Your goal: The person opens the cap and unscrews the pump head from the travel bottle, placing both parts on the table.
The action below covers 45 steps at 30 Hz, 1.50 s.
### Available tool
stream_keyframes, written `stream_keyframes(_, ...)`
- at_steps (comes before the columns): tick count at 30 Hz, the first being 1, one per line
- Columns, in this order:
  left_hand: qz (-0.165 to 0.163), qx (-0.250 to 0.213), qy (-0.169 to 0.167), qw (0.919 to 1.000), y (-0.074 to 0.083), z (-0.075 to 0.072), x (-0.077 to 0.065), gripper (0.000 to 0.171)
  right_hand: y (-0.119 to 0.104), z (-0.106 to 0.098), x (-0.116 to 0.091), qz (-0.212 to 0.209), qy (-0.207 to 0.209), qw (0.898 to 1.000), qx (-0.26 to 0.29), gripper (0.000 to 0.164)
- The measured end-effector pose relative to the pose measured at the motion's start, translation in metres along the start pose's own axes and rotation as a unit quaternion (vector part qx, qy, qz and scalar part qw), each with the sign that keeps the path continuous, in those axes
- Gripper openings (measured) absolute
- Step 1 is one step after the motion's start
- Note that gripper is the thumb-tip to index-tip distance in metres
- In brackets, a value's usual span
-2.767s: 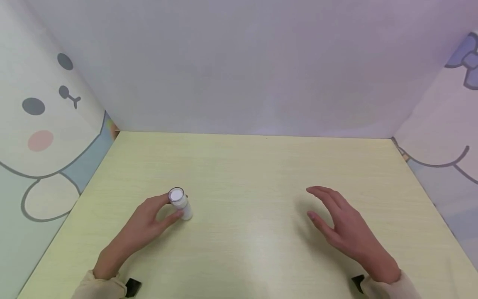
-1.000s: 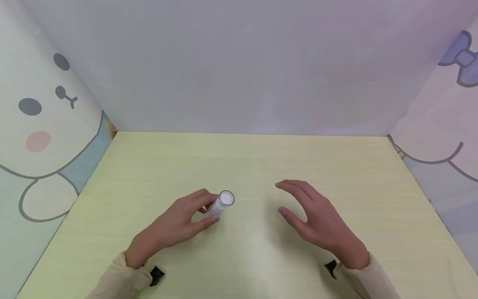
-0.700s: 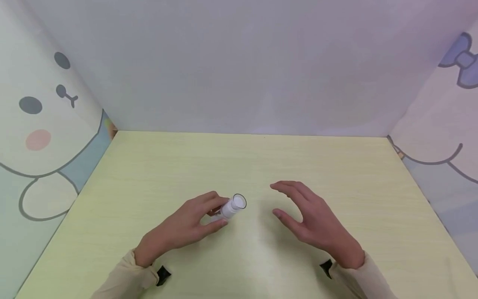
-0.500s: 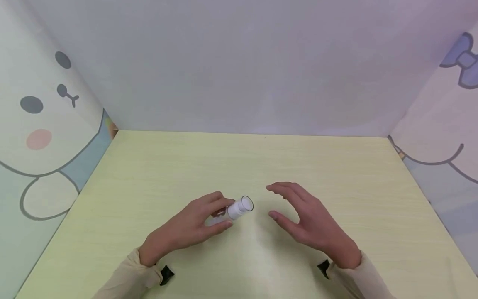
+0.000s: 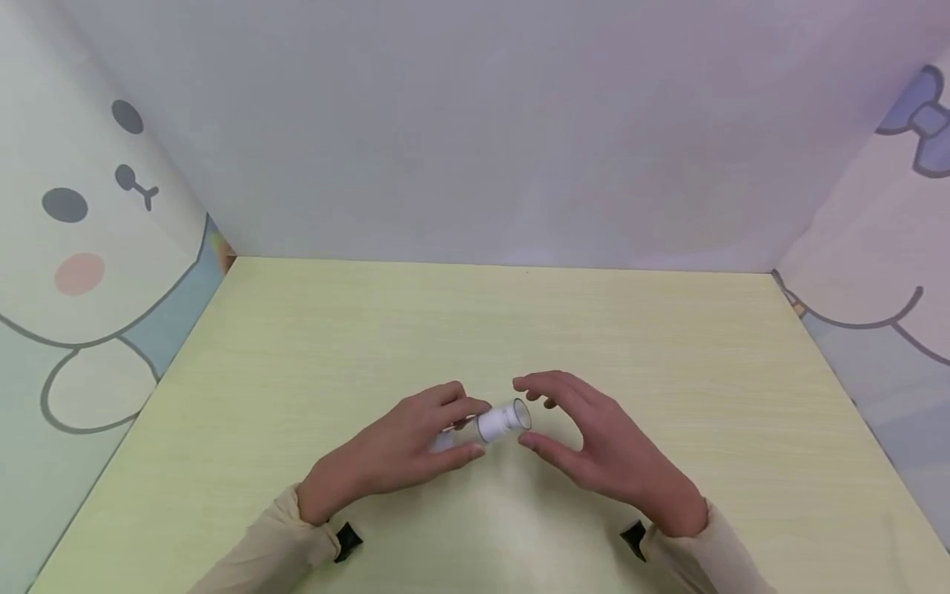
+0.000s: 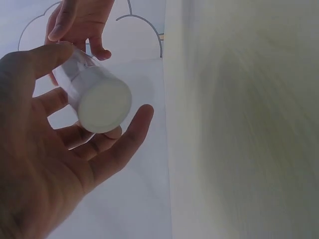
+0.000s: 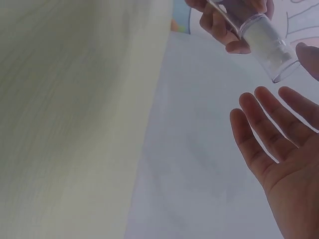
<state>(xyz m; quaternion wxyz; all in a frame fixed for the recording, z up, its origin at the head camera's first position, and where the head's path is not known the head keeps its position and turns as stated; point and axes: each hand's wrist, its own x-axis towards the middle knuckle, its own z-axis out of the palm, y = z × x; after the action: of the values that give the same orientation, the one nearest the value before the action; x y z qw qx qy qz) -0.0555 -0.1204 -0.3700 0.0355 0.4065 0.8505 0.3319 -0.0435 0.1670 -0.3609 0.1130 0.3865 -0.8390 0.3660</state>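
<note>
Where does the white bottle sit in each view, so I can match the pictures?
Head: the bottle is tilted, below centre and slightly to the right.
Left wrist: the bottle is upper left, its round white end facing the view.
Right wrist: the bottle is upper right, its clear end pointing down and right.
Shared landmark: the left hand, holding it in all three.

Clear-ended bottle [image 7: 270, 46] in left hand [image 7: 219, 26], near right hand [image 7: 290, 172].

Bottle [image 5: 499, 422] partly hidden, sleeves [image 5: 260, 546] cut off
</note>
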Motion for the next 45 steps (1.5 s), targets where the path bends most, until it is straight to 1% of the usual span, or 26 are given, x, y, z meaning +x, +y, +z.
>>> stream_keyframes(5,-0.003,0.004,-0.014,0.9999,0.0,0.003,0.001,0.033,0.001,0.002,0.002,-0.016,-0.006,0.999,0.03,0.053)
stream_keyframes(9,-0.004,0.012,-0.019,0.9997,-0.001,0.004,0.003,0.035,0.001,0.003,0.002,-0.016,-0.018,0.999,0.047,0.048)
stream_keyframes(12,-0.009,0.009,-0.023,0.9997,-0.001,0.004,0.004,0.035,0.0,0.005,0.002,-0.01,-0.032,0.998,0.058,0.045)
stream_keyframes(15,-0.01,-0.001,-0.023,0.9997,-0.001,0.005,0.004,0.034,-0.001,0.006,0.001,-0.009,-0.028,0.998,0.063,0.043)
stream_keyframes(17,-0.008,-0.005,-0.017,0.9998,-0.001,0.005,0.005,0.032,0.0,0.007,0.001,-0.013,-0.014,0.998,0.064,0.044)
stream_keyframes(19,-0.006,-0.005,-0.001,1.0,0.0,0.005,0.005,0.03,0.001,0.007,0.001,-0.016,0.008,0.998,0.067,0.046)
stream_keyframes(21,0.0,-0.007,0.022,0.9997,0.0,0.004,0.005,0.03,0.001,0.007,0.002,-0.015,0.027,0.997,0.077,0.049)
stream_keyframes(23,0.009,-0.011,0.049,0.9987,0.0,0.004,0.004,0.031,0.001,0.009,0.001,-0.005,0.044,0.994,0.101,0.05)
stream_keyframes(25,0.023,-0.019,0.074,0.9968,-0.001,0.004,0.004,0.033,-0.002,0.011,0.001,0.033,0.051,0.987,0.151,0.05)
stream_keyframes(26,0.031,-0.026,0.085,0.9955,-0.001,0.005,0.004,0.034,-0.003,0.013,0.001,0.052,0.054,0.98,0.182,0.05)
stream_keyframes(27,0.036,-0.031,0.095,0.9943,-0.001,0.006,0.005,0.035,-0.005,0.015,0.001,0.071,0.058,0.972,0.216,0.05)
stream_keyframes(30,0.046,-0.044,0.119,0.9908,0.0,0.008,0.005,0.038,-0.011,0.021,0.0,0.126,0.073,0.939,0.312,0.048)
stream_keyframes(33,0.044,-0.049,0.135,0.9886,0.001,0.01,0.005,0.04,-0.013,0.026,0.0,0.145,0.087,0.914,0.37,0.047)
stream_keyframes(34,0.043,-0.05,0.139,0.9881,0.001,0.01,0.005,0.04,-0.014,0.028,0.0,0.15,0.091,0.908,0.381,0.046)
stream_keyframes(37,0.039,-0.05,0.145,0.9874,0.002,0.012,0.005,0.04,-0.014,0.034,0.001,0.16,0.098,0.894,0.406,0.047)
stream_keyframes(39,0.038,-0.049,0.149,0.9868,0.002,0.013,0.005,0.039,-0.014,0.039,0.001,0.164,0.106,0.888,0.416,0.048)
stream_keyframes(43,0.033,-0.047,0.155,0.9862,0.003,0.014,0.005,0.037,-0.016,0.045,0.0,0.162,0.128,0.882,0.423,0.049)
stream_keyframes(45,0.029,-0.044,0.155,0.9866,0.003,0.015,0.005,0.037,-0.017,0.047,0.0,0.163,0.141,0.882,0.419,0.048)
